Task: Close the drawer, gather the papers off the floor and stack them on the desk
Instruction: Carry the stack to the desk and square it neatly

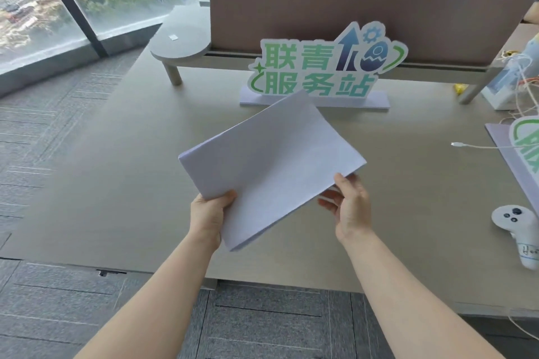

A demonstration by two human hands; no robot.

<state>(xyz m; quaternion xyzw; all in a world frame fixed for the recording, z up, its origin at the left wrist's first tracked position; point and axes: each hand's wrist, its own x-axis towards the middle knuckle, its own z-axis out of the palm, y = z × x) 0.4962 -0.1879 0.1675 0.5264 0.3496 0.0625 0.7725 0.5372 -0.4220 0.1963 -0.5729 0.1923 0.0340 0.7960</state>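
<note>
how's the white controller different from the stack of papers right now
The stack of papers is held above the desk by both hands, left hand and right hand; the controller lies untouched at the desk's right edge. The papers are flat and blank; the controller is rounded with dark buttons. Both are white.

papers point(271, 160) plain white with a faint bluish tint, no print visible. desk point(122, 160) light beige-grey, faint wood grain. sign point(320, 67) white outline, green characters, dark blue arrow and egg, blue gear. partition point(364, 14) muted brownish-pink. round shelf point(180, 41) grey. carpet point(43, 131) dark grey with thin pale line patterns. controller point(516, 221) white with dark buttons. cable point(478, 146) white. small yellow object point(460, 88) under the shelf.
</note>
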